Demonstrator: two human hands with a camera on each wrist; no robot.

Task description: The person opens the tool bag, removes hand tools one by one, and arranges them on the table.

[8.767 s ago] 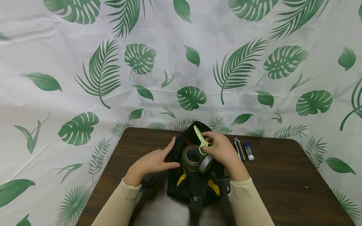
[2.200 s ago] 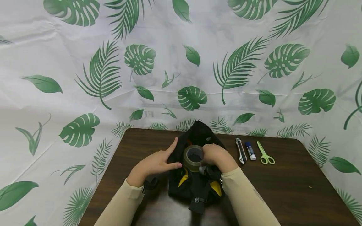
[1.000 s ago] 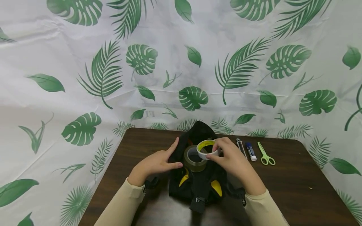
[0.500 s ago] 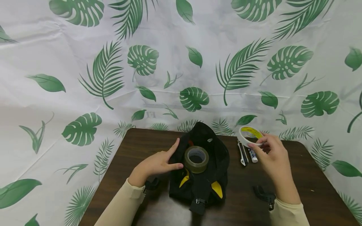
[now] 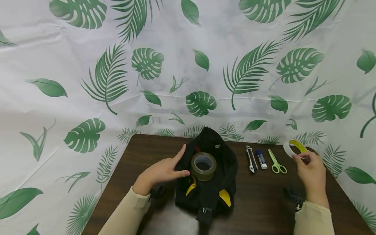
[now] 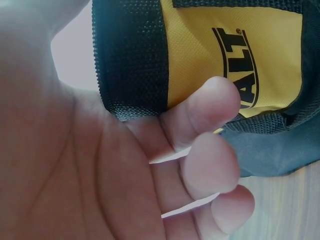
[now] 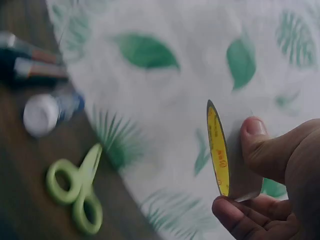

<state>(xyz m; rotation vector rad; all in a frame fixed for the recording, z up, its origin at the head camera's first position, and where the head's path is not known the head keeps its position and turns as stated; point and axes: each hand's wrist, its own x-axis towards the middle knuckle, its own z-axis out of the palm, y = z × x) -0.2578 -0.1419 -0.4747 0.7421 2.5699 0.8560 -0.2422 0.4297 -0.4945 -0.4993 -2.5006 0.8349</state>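
White tape [image 7: 233, 165], yellow inside; black, yellow bag [image 5: 208, 187]; green leaf-print backdrop [image 5: 176, 42].

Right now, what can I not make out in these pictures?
Head view: inside of the black fabric bag, partly hidden by the brown tape roll.
Left wrist view: start of the black lettering on the yellow panel, covered by the left hand.
Right wrist view: black-and-white utility knife, blurred, cut off by the left edge.
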